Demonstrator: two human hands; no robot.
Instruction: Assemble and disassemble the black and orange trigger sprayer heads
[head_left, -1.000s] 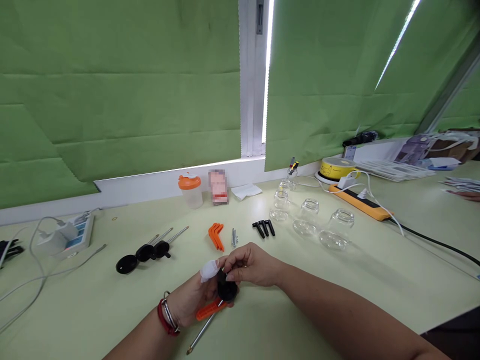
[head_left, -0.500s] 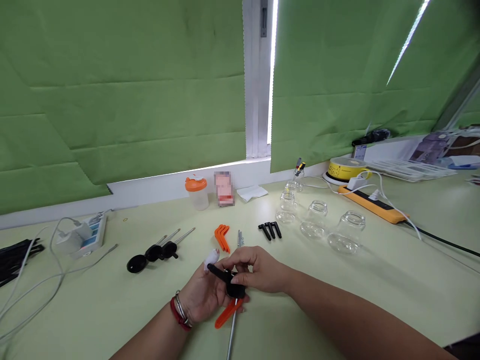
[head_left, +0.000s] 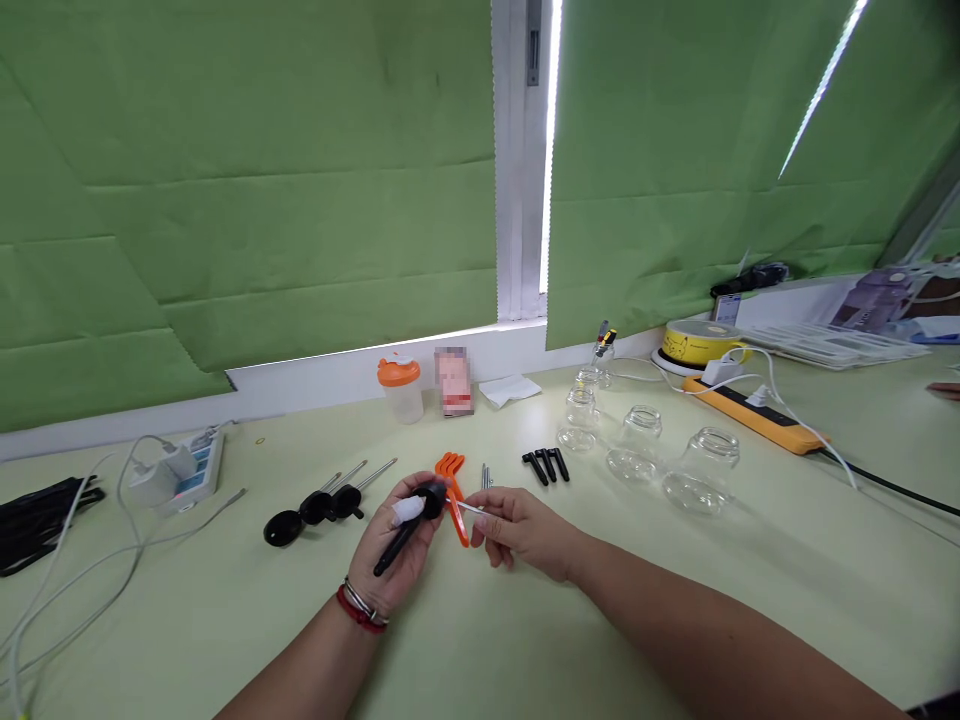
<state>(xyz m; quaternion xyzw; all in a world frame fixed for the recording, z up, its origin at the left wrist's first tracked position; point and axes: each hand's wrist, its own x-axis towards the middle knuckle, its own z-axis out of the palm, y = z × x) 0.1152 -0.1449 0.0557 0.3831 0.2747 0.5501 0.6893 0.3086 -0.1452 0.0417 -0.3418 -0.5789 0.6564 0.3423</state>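
My left hand [head_left: 409,575], its thumb wrapped in white, is closed around a black round lid-like part [head_left: 429,498] with a black stick-like handle [head_left: 396,550] pointing down toward me. An orange lever [head_left: 459,522] extends from beside the part. Between the fingertips of my right hand [head_left: 529,528] is a thin metal rod [head_left: 469,507] that runs to the black part. Beyond my hands lie orange levers [head_left: 450,462], small metal pins [head_left: 487,476] and several short black handles [head_left: 546,465]. To the left are black round caps with metal rods [head_left: 315,506].
Clear glass jars [head_left: 697,475] stand at the right, near an orange power strip [head_left: 757,415] with cables. An orange-lidded cup [head_left: 401,390] and a white tissue [head_left: 510,390] lie at the back. White cables [head_left: 127,545] cross the left side. Another person's hand [head_left: 945,390] shows at the right edge.
The black part has been turned so its rod points right instead of toward me. My right hand has moved from the black part to the rod.
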